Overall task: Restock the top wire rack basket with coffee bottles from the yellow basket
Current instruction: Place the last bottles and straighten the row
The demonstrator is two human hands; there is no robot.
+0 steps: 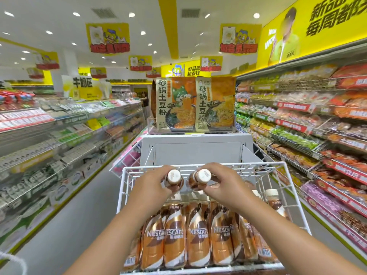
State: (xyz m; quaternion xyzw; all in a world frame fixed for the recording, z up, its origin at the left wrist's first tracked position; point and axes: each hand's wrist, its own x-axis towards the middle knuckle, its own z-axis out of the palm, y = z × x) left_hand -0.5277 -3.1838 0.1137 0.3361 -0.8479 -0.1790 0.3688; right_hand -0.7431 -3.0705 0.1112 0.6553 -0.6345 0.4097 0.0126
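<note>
- The white wire rack basket (294, 195) at the top of the stand is already well stocked: a front row of brown-and-white plastic coffee bottles (196, 235) lies side by side on its floor, labels up, caps pointing away from the person.
- At least one more cream-capped bottle (273, 197) shows near the basket's right wall, behind the right forearm.
- The left hand (153, 182) has its fingers curled around the neck of one cream-capped coffee bottle (174, 178), a closed grip just under the cap.
- The right hand (220, 183) holds a second cream-capped coffee bottle (199, 179) the same way, fingers wrapped around its shoulder.
- Both held bottles hang over the rear part of the basket, just beside each other, above the lying row and apart from it.
- My judgement: the task is far along. These two bottles are yet to be set down, and the open space behind the front row looks like their place.
- How many bottles remain to be moved cannot be told, because the yellow basket is not in view.
- The forearms cover part of the basket's middle, so the rows behind the front one are hard to count.
- The lower ends of the held bottles are hidden by the hands.
- The basket's near rim is cut off by the bottom edge of the view.
- The store shelves on both sides are blurred, and their goods are hard to make out.
</note>
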